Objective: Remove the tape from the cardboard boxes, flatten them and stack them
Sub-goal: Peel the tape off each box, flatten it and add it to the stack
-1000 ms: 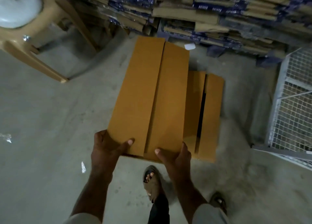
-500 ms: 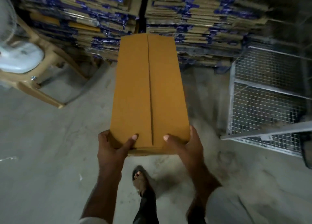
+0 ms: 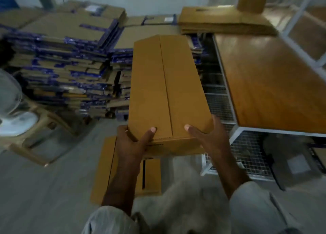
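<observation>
A person is holding a long brown cardboard box (image 3: pixel 167 87) out in front of their body, seen from a camera on their head looking down. The box is pointing away from them, with the seam between its two closed top flaps running down the middle. The left hand (image 3: pixel 131 142) is gripping the near left corner, thumb lying on the top and fingers curling around the side. The right hand (image 3: pixel 210 138) is clasping the near right corner in the same way, thumb on top and the rest of the hand wrapping the side edge. The box is hanging in the air above a grey concrete floor (image 3: pixel 40 189). Directly beneath it on the floor, partly hidden by the left forearm, a second brown box (image 3: pixel 104 170) is lying with a dark gap showing between its flaps. Beyond the held box, tall stacks of flattened cardboard (image 3: pixel 70 69) with blue tape are standing against a pale wall. To the right, a wooden-topped table (image 3: pixel 271 82) on a white wire-mesh frame is standing near the held box, and a pile of plain flattened cardboard (image 3: pixel 222 21) is resting at its far edge. At the left edge, a white fan (image 3: pixel 12 110) is sitting on a tan plastic chair (image 3: pixel 42 120). Pale sleeves are showing at the bottom.
</observation>
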Demonstrator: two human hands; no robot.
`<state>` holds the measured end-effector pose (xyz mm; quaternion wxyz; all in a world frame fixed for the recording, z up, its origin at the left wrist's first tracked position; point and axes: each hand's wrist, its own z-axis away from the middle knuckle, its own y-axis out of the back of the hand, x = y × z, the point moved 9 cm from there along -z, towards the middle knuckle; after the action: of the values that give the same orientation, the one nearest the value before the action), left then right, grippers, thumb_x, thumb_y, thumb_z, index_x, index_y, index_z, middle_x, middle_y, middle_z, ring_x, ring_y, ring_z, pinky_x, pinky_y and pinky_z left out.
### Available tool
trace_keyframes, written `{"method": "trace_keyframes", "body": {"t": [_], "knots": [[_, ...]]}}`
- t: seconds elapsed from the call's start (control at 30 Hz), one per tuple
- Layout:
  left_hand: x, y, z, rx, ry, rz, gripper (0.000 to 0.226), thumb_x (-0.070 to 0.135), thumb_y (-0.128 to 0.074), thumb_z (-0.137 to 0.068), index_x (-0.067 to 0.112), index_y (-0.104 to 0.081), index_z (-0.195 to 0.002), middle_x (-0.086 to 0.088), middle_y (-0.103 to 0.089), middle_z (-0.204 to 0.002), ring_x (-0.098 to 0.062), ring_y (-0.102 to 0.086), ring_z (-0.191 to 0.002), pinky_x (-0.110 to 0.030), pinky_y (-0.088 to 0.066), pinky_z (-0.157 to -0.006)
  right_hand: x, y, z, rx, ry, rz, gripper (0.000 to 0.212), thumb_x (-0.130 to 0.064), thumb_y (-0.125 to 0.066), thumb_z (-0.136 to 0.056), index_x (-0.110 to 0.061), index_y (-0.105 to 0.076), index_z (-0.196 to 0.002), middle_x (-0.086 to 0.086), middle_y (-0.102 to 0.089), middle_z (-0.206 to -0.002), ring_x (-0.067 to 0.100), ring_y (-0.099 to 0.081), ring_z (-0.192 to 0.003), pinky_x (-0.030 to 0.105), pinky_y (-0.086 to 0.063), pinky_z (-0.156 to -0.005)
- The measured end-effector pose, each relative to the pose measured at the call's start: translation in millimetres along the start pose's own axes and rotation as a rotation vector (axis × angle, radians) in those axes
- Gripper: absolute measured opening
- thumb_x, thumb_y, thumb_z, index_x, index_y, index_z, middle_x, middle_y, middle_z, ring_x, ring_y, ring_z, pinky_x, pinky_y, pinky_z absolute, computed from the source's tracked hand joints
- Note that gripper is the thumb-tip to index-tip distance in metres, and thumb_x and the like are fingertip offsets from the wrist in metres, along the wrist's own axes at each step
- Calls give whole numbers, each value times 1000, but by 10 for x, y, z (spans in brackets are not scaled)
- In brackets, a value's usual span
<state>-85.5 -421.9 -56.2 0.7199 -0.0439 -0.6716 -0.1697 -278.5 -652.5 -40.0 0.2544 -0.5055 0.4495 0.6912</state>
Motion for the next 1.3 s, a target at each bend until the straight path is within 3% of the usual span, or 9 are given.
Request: {"method": "trace_keyframes", "body": {"t": [0.17,0.27,0.43,0.57,0.73,0.83,1.1,1.23,1.3], "knots": [[508,-762,55,-135,-60,55,73,57,-93,-58,33,-49,-112,3,-65,-115,-22,-69,-102,-54,-62,-77,-166,880,-198,133,-3,-11,106,-58,-92,-63,-25,-43,-150,-10,-49,-127,16,-51,-116,52,-57,-96],[805,-1218,45,-230,-104,50,78,73,-91,-48,41,-49,-106,2,-65,-116,-25,-69,-102,-55,-62,-75,-226,1339,-245,213,-20,12,129,-78,-86,-49,-27,-34,-156,-2,-45,-151,25,-48,-134,55,-54,-101],[1192,-1901,90,-317,-201,-3,93,82,-84,-45,32,-47,-113,0,-63,-114,-27,-67,-99,-55,-62,-74,-285,2024,-330,319,-33,8,83,-53,-91,-69,-22,-53,-136,-4,-57,-123,20,-57,-110,43,-56,-95],[1338,-2437,237,-447,-191,7,97,80,-82,-43,30,-44,-116,-2,-59,-118,-29,-66,-100,-51,-63,-59,-224,2480,-415,378,-29,28,82,-62,-90,-64,-29,-54,-129,-7,-60,-125,20,-59,-111,46,-54,-98],[1468,-2963,353,-498,-209,-41,78,56,-88,-68,25,-41,-122,-8,-53,-126,-32,-63,-102,-47,-62,-51,-54,2930,-577,399,-73,25,91,-63,-91,-61,-25,-55,-136,-3,-61,-128,23,-59,-113,49,-55,-99],[1501,-3283,475,-527,-213,-47,86,71,-84,-55,28,-42,-117,-7,-53,-125,-31,-63,-103,-46,-62,-50,91,3194,-737,390,-103,-3,107,-71,-89,-53,-25,-50,-142,-1,-58,-131,26,-59,-114,55,-56,-96],[1282,-4344,819,-464,-185,-221,112,98,-65,-44,28,-39,-128,-5,-51,-130,-31,-59,-111,-55,-61,-79,641,4008,-1318,287,-183,30,117,-71,-84,-64,-19,-33,-156,8,-51,-143,33,-55,-123,52,-54,-100],[1487,-4658,1075,-385,-261,-335,75,70,-73,-75,20,-41,-120,-11,-51,-132,-29,-55,-111,-49,-55,-91,763,4361,-1723,185,-173,71,120,-75,-78,-69,-19,-24,-160,8,-43,-156,32,-50,-135,44,-47,-102],[1586,-4771,1101,-342,-335,-416,79,76,-66,-78,21,-40,-130,-13,-47,-140,-34,-51,-122,-53,-50,-98,778,4434,-1894,153,-165,51,120,-79,-78,-65,-22,-27,-159,6,-46,-153,31,-53,-132,39,-56,-89]]}}
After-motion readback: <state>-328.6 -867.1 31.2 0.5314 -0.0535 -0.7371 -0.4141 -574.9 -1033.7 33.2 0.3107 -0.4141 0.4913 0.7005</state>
